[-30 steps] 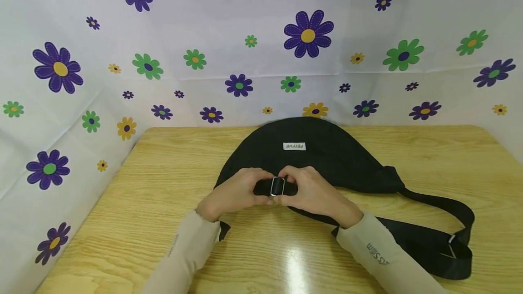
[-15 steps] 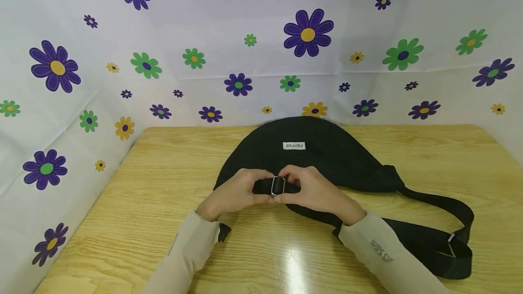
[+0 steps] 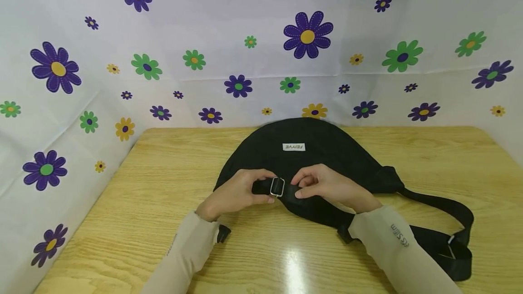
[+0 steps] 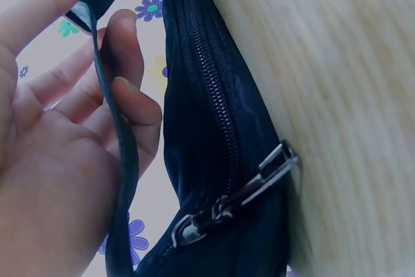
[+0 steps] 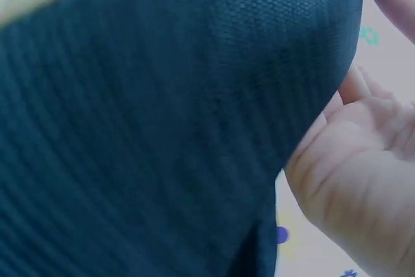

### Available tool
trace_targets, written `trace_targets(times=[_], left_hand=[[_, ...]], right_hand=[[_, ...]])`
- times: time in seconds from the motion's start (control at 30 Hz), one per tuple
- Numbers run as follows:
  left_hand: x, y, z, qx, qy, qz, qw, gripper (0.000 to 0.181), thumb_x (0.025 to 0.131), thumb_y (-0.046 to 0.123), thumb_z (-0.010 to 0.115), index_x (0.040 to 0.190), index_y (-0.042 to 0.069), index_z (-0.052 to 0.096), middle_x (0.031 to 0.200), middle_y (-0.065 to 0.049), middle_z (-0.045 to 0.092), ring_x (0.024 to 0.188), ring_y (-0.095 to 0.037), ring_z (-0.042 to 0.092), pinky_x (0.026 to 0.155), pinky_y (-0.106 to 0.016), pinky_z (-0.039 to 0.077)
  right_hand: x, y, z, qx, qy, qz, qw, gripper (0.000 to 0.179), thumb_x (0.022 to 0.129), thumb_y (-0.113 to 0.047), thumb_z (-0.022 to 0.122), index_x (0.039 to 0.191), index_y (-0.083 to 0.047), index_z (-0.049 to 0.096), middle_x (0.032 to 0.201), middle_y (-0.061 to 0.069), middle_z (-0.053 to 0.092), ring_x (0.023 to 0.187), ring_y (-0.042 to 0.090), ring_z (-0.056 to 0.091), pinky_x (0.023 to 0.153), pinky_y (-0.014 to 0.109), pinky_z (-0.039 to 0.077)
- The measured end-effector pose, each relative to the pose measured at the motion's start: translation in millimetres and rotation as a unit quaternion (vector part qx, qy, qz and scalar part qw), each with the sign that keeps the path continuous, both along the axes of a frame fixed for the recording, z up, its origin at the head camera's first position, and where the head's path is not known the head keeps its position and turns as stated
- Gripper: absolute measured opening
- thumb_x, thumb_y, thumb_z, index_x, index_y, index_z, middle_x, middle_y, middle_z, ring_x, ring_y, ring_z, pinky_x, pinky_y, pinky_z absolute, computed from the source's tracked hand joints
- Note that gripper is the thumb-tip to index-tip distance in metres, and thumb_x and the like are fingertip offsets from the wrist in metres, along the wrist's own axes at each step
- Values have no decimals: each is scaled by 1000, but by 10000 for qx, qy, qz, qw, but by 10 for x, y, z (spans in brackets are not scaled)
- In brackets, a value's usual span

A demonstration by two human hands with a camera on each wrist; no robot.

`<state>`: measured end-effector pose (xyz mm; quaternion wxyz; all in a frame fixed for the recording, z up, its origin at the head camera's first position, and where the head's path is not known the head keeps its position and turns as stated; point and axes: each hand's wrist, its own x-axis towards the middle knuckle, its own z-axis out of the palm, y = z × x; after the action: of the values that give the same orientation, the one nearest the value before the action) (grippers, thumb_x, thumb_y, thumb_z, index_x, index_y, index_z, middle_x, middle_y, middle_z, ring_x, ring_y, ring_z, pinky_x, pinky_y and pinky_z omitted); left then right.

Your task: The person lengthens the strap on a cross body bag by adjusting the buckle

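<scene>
A black sling bag (image 3: 327, 158) with a small white label lies on the wooden table, its strap looping toward me. My left hand (image 3: 234, 192) holds the metal slider buckle (image 3: 277, 187) of that strap at its left side, between thumb and fingers. To the right of the buckle, my right hand (image 3: 328, 187) pinches the strap (image 3: 291, 194) between thumb and fingertips. Broad black webbing (image 5: 162, 128) fills much of the right wrist view and hides part of that hand. In the left wrist view, the bag's zipper (image 4: 211, 82) and its metal pull (image 4: 275, 163) show beside the hand.
More strap lies looped at the right of the table (image 3: 163, 167), with a second metal slider (image 3: 451, 245) on it. A short black end piece (image 3: 223, 233) sits by the left sleeve. Behind the table hangs a flower-printed cloth (image 3: 253, 58).
My right hand has moved right, away from the buckle and along the strap, and the strap to the buckle's right is now more exposed. The left hand stays at the buckle.
</scene>
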<state>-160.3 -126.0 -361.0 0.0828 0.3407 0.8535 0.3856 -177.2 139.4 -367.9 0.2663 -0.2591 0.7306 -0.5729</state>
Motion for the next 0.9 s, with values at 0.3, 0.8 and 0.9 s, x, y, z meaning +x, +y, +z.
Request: trace_targets(times=[0.3,0.8,0.9], left_hand=[[6,-19,-16,192,-77,8,9998,52,86,17,84,131,2,64,114,-9,68,93,-17,60,71,-25,46],[-1,9,-30,572,-16,25,9984,52,88,14,82,134,0,63,129,-9,66,119,-24,60,102,-43,48],[-6,11,-37,608,-21,91,9981,52,87,13,82,134,1,63,130,-8,65,121,-23,59,104,-43,46]], right_hand=[[-25,30,-35,-115,-440,138,9989,12,91,8,66,102,13,65,74,-1,63,73,9,55,73,23,46],[16,-26,-43,-596,-407,-240,9971,8,95,9,59,100,14,62,79,6,69,61,15,59,61,27,54],[8,-38,-57,-599,-307,-289,9973,9,94,9,60,100,15,61,80,7,69,60,15,60,61,27,54]])
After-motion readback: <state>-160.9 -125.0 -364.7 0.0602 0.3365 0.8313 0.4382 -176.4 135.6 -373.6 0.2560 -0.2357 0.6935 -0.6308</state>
